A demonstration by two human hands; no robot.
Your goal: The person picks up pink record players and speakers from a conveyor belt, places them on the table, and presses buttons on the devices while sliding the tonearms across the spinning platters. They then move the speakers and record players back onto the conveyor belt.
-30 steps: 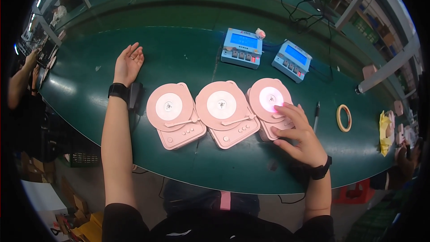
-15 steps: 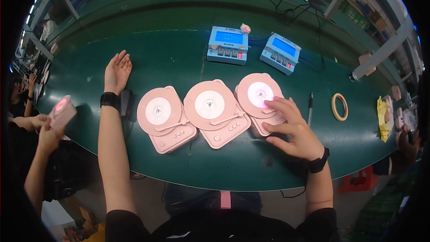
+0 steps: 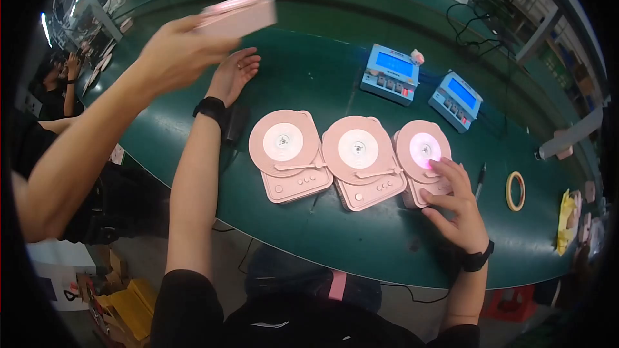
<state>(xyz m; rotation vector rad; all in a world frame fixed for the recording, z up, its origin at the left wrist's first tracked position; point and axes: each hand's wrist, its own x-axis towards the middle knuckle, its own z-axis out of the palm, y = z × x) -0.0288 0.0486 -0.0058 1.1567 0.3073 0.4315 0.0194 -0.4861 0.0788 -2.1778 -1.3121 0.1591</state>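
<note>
The right-most pink turntable-shaped speaker (image 3: pixel 422 154) is sitting near the desk's (image 3: pixel 309 71) front edge, toward its right end, with its round platter glowing, apparently switched on. The right hand (image 3: pixel 454 209) is resting on this unit's front corner, fingers curled and fingertips pressing the control panel while the thumb is steadying the side, probably so the unit does not slide. Two matching speakers, the middle one (image 3: pixel 361 158) and the left one (image 3: pixel 287 151), are lying in a row just beside it, nearly touching and unlit.

The left hand (image 3: pixel 233 74) is lying spread and empty, palm up, well back on the desk beyond the left speaker, holding nothing.

A co-worker's hand (image 3: pixel 169 58) is reaching in from the left, gripping another pink speaker (image 3: pixel 240 16) above the desk. Two blue-screened testers (image 3: pixel 422 84) are standing toward the far edge. A pen (image 3: pixel 481 179) and a tape ring (image 3: pixel 515 191) are lying near the right end.
</note>
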